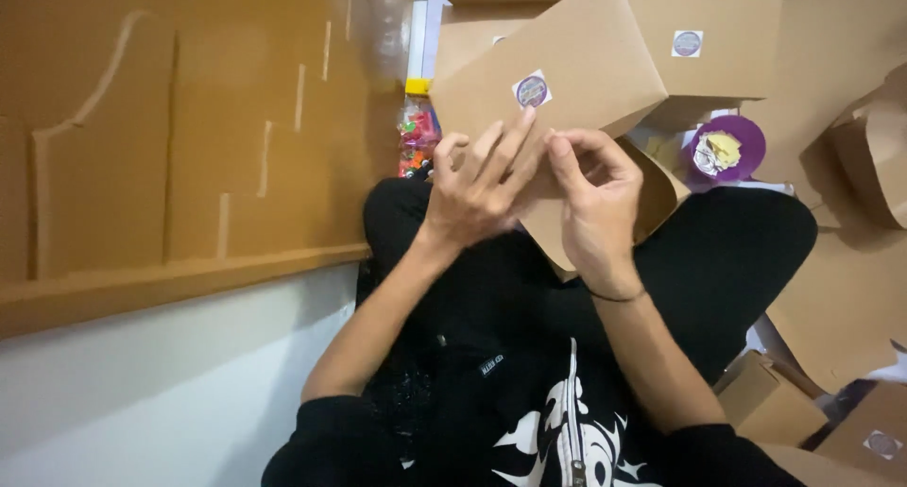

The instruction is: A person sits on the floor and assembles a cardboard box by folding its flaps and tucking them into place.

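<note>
My left hand (477, 189) and right hand (595, 199) clasp the plain brown cardboard box (557, 81) with its round purple sticker (532, 90) above my lap; its lower edge is hidden behind my fingers. Stacked brown stickered boxes (709, 38) crowd just beyond.

Stacked cardboard boxes (709, 43) crowding ahead, right.
</note>
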